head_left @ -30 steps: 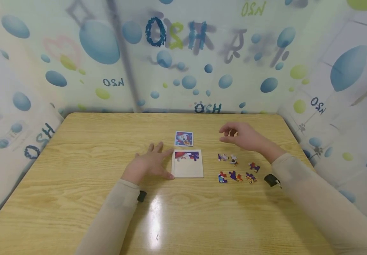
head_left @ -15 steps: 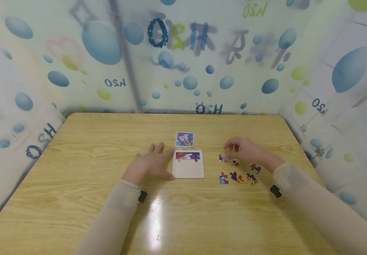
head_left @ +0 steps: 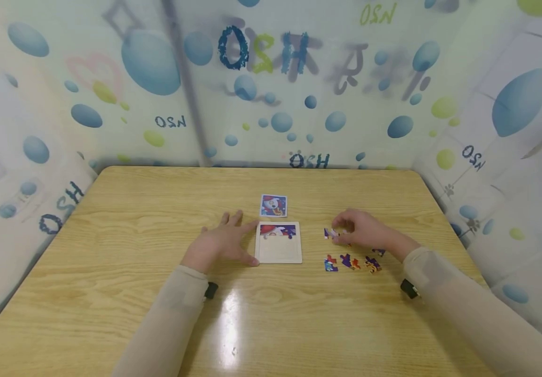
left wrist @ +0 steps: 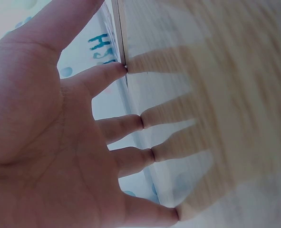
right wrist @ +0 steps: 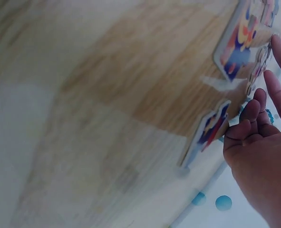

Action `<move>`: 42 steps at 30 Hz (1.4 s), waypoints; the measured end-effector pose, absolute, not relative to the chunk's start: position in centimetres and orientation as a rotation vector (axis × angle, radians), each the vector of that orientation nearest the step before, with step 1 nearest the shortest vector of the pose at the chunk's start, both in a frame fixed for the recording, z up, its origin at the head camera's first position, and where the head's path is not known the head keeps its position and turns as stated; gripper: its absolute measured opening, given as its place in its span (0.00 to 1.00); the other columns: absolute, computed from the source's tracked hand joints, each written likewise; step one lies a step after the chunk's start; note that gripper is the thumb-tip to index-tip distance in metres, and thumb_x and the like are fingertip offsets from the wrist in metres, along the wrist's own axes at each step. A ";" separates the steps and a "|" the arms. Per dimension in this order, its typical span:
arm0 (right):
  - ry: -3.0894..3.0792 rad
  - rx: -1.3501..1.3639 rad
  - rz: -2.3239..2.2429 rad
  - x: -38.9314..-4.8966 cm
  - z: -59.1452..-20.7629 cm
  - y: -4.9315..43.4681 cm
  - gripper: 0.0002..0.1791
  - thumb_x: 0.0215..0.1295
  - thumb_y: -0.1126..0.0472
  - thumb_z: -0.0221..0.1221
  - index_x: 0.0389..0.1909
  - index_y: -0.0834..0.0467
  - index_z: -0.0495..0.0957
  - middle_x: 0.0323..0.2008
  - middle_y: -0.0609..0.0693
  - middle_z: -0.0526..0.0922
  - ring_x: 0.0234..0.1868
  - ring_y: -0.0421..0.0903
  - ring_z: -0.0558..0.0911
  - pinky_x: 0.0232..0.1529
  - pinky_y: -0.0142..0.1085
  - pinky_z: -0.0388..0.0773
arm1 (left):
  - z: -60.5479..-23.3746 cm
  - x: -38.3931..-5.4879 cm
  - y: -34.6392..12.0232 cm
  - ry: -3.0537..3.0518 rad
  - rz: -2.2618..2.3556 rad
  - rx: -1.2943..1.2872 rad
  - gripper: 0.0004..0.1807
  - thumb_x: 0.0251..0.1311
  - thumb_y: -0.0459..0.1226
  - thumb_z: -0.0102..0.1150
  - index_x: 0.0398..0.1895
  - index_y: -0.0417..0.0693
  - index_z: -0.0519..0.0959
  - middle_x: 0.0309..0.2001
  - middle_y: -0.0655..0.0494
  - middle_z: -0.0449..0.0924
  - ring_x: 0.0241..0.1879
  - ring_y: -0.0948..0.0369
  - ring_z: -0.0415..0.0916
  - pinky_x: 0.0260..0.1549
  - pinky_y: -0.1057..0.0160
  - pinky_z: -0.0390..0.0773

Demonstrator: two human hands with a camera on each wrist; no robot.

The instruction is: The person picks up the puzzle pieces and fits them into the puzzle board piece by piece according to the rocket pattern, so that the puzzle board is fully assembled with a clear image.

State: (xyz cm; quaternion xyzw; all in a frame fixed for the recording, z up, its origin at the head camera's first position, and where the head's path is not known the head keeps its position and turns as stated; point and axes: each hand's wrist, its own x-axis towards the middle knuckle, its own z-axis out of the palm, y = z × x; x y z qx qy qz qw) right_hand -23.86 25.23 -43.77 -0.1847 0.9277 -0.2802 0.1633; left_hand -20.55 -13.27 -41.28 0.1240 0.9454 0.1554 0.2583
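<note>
Three loose jigsaw pieces, small, flat, printed purple, red and orange (head_left: 350,262): front row, on the yellow wood-grain table (head_left: 299,324), right of the tray. Unplaced.

One square, white-rimmed puzzle tray (head_left: 278,252): flat on the table, between the hands. Top strip filled with interlocked purple, red and white pieces (head_left: 278,230); the larger lower part bare, so most of the picture appears left to fill.

One bare left hand (head_left: 224,243): palm down, fingers fanned wide, thumb and forefinger against the tray's left edge; grasps nothing.

One bare right hand (head_left: 364,229): lowered over the back row, thumb and forefinger narrowly parted, other fingers folded in. One purple-and-white piece (head_left: 327,233) by the fingertips; whether anything is pinched cannot be told.

One small square picture card, blue with red and white print (head_left: 273,206): beyond the tray.
</note>
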 end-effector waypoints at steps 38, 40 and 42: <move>2.676 -0.636 -0.840 -23.8 -42.9 23.9 0.13 0.74 0.51 0.72 0.49 0.55 0.86 0.41 0.49 0.85 0.39 0.45 0.79 0.39 0.37 0.81 | -41.4 -20.7 -13.3 2.557 0.418 0.349 0.60 0.61 0.62 0.77 0.91 0.69 0.52 0.92 0.43 0.31 0.89 0.34 0.27 0.74 0.10 0.37; 2.656 -0.631 -0.863 -23.9 -42.5 23.5 0.12 0.74 0.51 0.72 0.48 0.54 0.85 0.39 0.49 0.85 0.36 0.46 0.79 0.34 0.37 0.81 | -41.4 -20.6 -13.4 2.557 0.418 0.346 0.60 0.61 0.62 0.77 0.91 0.69 0.52 0.92 0.43 0.31 0.89 0.34 0.26 0.74 0.10 0.37; 2.649 -0.632 -0.867 -24.0 -42.1 23.0 0.11 0.74 0.51 0.71 0.48 0.53 0.85 0.38 0.49 0.84 0.35 0.46 0.78 0.31 0.37 0.80 | -41.3 -20.6 -13.4 2.558 0.419 0.344 0.60 0.61 0.62 0.77 0.91 0.69 0.52 0.92 0.44 0.31 0.89 0.34 0.26 0.74 0.11 0.37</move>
